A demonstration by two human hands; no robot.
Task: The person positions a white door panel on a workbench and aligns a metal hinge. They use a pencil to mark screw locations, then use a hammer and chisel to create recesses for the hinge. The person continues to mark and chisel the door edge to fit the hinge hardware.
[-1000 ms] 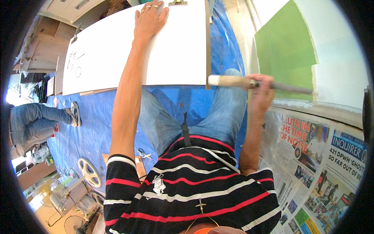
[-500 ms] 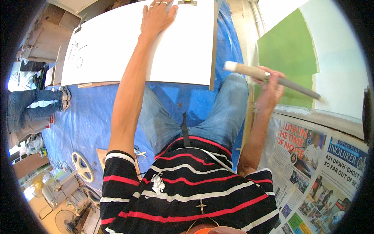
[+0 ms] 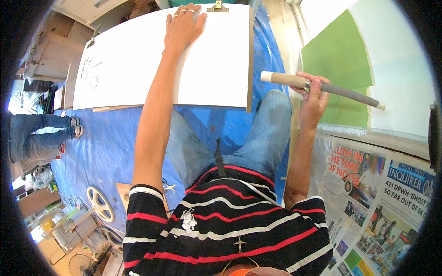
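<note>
Left hand [image 3: 185, 30] palm-down near the far edge of the white sheet [image 3: 212, 64]; fingers close together, thumb out to the side. Probably steadies the sheet, along with one clip [image 3: 218, 9] at its far edge and a second clip [image 3: 92, 40] toward its left end. Both seem to hold it to the board [image 3: 251, 60], of which little more than the right edge shows.

Right hand [image 3: 314, 99] holds the stick [image 3: 286, 79] clear of the sheet, to its right. Thumb on the near side, fingers curled behind: a pinch around mid-length, perhaps for balance. The stick's thick tan end points toward the sheet, its thin grey end toward the wall [image 3: 400, 92].

Hard to make out: fingertips behind the stick; whether the glint there is a finger ring or a metal collar; what props the board. Second person [image 3: 39, 131], far left, cut off by the dark rim.
</note>
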